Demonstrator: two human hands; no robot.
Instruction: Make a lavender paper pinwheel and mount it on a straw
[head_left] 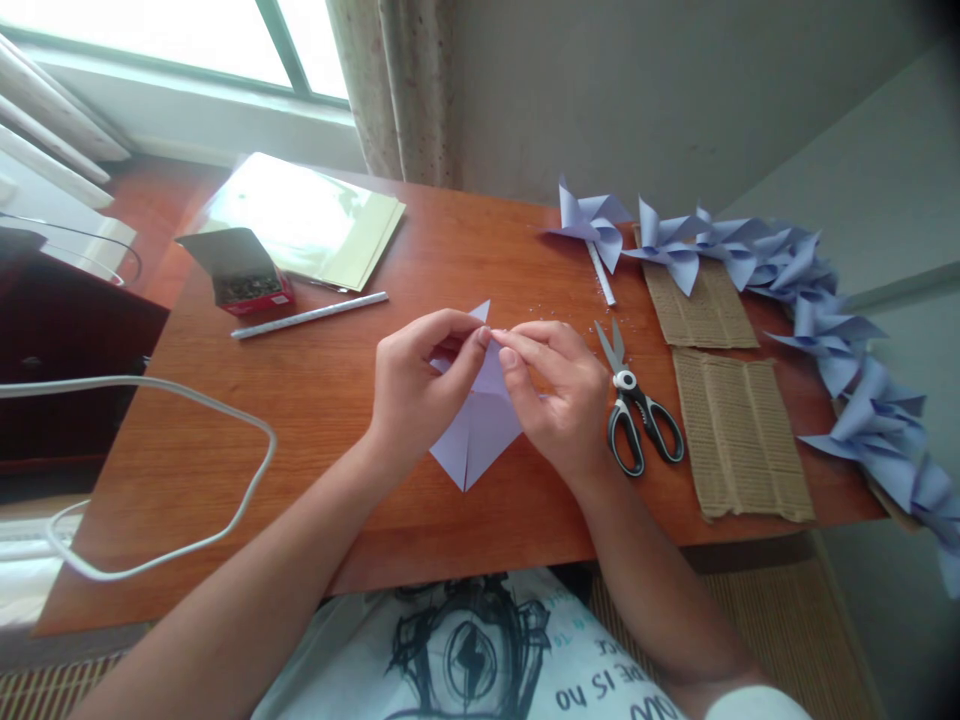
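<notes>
i'm sat at a reddish wooden table (337, 400) pushed up against a pale wall, bright window and a curtain (394, 85) up past my fingers to the left. a long run of finished lilac pinwheels (810, 290) curls along the table's far right edge, well off from my right hand. between that and my fingers lie two corrugated cardboard pieces (739, 435), flat on the wood. a white cable (187, 400) loops over the table's left side, well apart from my left hand. further back on that side there's a shiny stack of paper sheets (307, 215), an open little box (240, 270) of small dark bits, and a white stick (309, 315) lying flat. black-handled scissors (636, 405) sit just beside my right hand, blades pointing away.

the lilac paper (480, 435) lies right under both hands, its lower point aimed at me. my left hand (416, 385) has thumb and fingers pinched together on its folded top corner, and my right hand (559, 390) is pinched on the same spot, fingertips meeting the left ones.
</notes>
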